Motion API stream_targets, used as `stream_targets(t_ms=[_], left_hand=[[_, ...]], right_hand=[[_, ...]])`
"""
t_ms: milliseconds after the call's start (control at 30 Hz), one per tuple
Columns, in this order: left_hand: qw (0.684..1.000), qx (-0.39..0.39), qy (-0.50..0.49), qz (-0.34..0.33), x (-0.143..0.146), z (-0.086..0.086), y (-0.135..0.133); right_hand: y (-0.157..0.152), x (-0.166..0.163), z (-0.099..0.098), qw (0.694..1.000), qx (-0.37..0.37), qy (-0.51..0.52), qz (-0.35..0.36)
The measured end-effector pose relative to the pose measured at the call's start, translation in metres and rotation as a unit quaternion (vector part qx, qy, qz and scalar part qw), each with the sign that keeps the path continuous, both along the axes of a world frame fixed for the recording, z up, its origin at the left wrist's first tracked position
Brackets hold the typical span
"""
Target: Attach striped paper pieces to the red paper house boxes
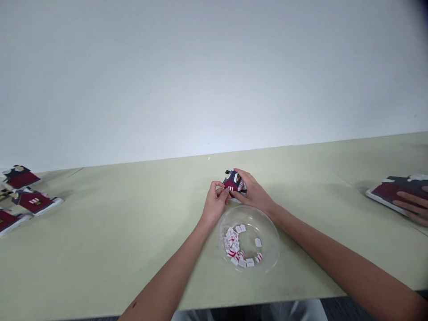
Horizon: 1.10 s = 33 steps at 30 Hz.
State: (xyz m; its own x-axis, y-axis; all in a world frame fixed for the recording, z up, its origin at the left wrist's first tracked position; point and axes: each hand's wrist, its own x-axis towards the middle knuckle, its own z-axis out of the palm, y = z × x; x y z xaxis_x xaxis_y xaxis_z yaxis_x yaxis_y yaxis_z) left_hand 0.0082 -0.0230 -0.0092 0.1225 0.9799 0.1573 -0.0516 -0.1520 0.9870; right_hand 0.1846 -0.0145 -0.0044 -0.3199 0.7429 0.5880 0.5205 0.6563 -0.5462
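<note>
Both my hands meet over the pale green table (133, 232), just beyond a clear bowl. My right hand (254, 191) is wrapped round a small dark red and navy cardboard model piece (234, 183). My left hand (216, 203) pinches at the same piece from the left, its fingertips closed on the piece's edge. The clear plastic bowl (270, 227) sits right below my hands and holds several small white and red-striped pieces (239, 247).
Several dark red house-shaped cardboard pieces (31, 200) lie at the table's far left. At the right edge another person's hand (413, 206) rests on a dark red and navy card sheet (391, 189). A plain white wall stands behind the table.
</note>
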Motion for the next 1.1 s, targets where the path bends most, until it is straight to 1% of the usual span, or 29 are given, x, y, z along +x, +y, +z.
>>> stream_targets(t_ms=[133,233,533,700,933,1100], left_hand=[[1.0,-0.003,0.006,0.003,0.0007,0.0041,-0.0025],[0.999,0.01,0.03,0.017,0.0003,0.0058,-0.0033],[0.995,0.044,0.081,0.039,-0.0026,0.0011,-0.0006],[0.987,0.075,0.129,0.052,-0.0027,0.0044,-0.0057],[0.977,0.094,0.175,0.074,-0.0044,0.005,-0.0056],[0.97,0.107,0.202,0.081,-0.0067,0.0051,-0.0077]], right_hand=[[-0.0015,-0.0013,0.0018,1.0,0.001,-0.003,-0.017],[-0.0018,-0.0017,0.0015,1.0,0.002,-0.001,-0.021],[-0.0018,-0.0018,0.0006,1.0,0.002,0.005,-0.024],[-0.0009,-0.001,0.0004,1.0,0.003,-0.002,-0.023],[0.0035,-0.0013,-0.0023,0.999,0.01,-0.035,-0.022],[0.0014,-0.0024,0.0001,0.999,-0.004,-0.031,-0.035]])
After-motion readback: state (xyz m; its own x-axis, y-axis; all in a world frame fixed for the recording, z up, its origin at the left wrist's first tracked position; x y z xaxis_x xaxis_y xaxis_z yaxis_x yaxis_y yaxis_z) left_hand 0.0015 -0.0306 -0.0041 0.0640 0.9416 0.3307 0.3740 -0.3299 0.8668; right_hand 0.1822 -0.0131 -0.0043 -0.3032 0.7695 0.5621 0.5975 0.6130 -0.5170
